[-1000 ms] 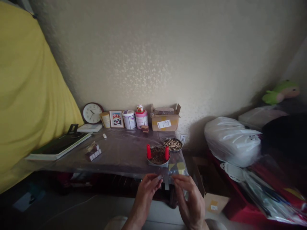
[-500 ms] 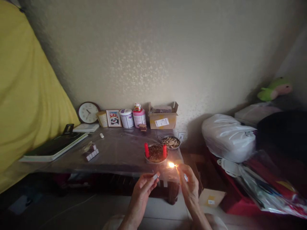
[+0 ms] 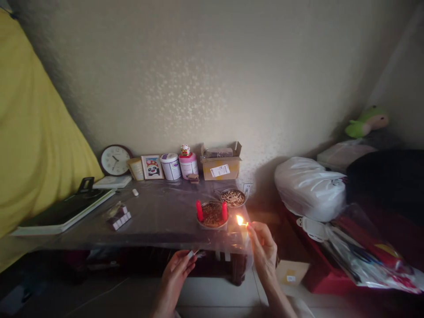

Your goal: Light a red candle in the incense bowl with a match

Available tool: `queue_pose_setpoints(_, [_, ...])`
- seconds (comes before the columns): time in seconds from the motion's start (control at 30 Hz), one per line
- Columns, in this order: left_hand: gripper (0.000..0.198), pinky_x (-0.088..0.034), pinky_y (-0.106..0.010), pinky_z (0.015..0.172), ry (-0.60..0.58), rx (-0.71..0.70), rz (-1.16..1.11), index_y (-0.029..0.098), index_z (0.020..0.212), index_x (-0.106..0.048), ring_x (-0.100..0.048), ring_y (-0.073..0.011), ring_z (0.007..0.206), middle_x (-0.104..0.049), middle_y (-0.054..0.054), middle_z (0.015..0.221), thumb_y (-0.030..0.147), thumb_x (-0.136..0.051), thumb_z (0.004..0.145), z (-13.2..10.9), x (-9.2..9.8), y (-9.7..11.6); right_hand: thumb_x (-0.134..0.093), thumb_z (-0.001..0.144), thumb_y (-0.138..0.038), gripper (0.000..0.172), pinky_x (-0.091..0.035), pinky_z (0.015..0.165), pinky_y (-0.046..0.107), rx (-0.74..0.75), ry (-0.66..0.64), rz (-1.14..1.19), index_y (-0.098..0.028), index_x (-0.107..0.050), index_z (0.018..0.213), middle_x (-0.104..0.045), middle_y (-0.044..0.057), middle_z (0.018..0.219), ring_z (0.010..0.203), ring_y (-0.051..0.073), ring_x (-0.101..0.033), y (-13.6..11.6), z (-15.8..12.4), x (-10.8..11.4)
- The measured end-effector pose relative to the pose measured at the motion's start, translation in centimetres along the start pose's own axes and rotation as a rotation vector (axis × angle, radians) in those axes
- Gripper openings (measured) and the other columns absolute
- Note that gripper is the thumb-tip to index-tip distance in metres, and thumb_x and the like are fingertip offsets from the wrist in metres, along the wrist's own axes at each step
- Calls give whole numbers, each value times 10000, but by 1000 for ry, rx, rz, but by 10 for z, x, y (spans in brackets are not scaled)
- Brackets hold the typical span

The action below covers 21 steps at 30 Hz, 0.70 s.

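Observation:
My right hand [image 3: 264, 250] pinches a burning match [image 3: 244, 223], its flame just right of a round metal dish [image 3: 212, 215] that holds two short red candles [image 3: 199, 211] and dark bits. My left hand [image 3: 177, 269] is lower, below the table edge, closed on a small matchbox [image 3: 191, 253]. A second dish [image 3: 232, 197] full of pale sticks sits behind the first. Both dishes stand on the plastic-covered table [image 3: 159, 212].
Along the wall stand a clock [image 3: 114, 160], a panda picture [image 3: 152, 166], two tubs [image 3: 171, 166] and a cardboard box [image 3: 220, 167]. Small boxes [image 3: 118, 217] and a dark board [image 3: 62, 211] lie at left. White bag [image 3: 309, 187] and clutter fill the right.
A second ago both hands were together at the matchbox. The match then flared, and my right hand has carried it up towards the candle dish while my left hand dropped lower.

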<state>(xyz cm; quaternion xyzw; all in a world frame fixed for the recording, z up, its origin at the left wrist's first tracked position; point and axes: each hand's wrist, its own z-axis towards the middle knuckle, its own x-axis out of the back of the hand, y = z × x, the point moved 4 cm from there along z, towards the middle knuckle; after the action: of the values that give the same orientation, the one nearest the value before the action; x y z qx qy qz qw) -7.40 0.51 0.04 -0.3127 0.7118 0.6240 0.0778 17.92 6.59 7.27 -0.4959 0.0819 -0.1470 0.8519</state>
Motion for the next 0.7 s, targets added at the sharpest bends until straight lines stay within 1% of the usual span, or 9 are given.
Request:
queue_pose_setpoints(0.1, [369, -522, -311, 754, -9, 24, -10, 178, 747, -706, -695, -203, 786, -768, -53, 763, 412, -865, 511, 2, 6, -6, -628, 833, -382, 186, -425, 716, 290, 9, 15, 82, -203, -605, 787, -567, -4, 799, 757, 158, -541, 4, 4, -4])
queue_pose_setpoints(0.27, [379, -530, -290, 741, -34, 39, -36, 188, 733, -712, -704, -187, 766, -770, -33, 734, 421, -877, 483, 1, 8, -7, -630, 836, -382, 187, -432, 732, 294, 31, 15, 92, -199, -609, 810, -576, 3, 809, 766, 158, -546, 3, 10, -10])
queue_pose_setpoints(0.5, [419, -539, -292, 706, 11, 67, -27, 183, 701, -705, -710, -192, 724, -774, -42, 698, 436, -893, 424, 4, 11, -12, -639, 837, -367, 172, -456, 748, 280, 35, 2, 125, -196, -625, 817, -601, 1, 809, 780, 153, -574, -5, 18, -19])
queue_pose_setpoints(0.6, [408, -538, -296, 709, -5, 63, -19, 188, 709, -709, -711, -197, 736, -774, -43, 700, 439, -887, 441, 8, 16, -15, -637, 832, -389, 198, -467, 738, 289, 26, -12, 132, -193, -625, 813, -612, 10, 806, 775, 163, -579, -5, 22, -22])
queue_pose_setpoints(0.7, [375, -539, -327, 722, -27, 59, -15, 195, 726, -715, -717, -222, 759, -775, -45, 719, 422, -878, 476, 11, 21, -19, -641, 825, -408, 215, -467, 710, 286, 3, -21, 130, -193, -629, 812, -620, 12, 784, 746, 162, -575, -5, 25, -24])
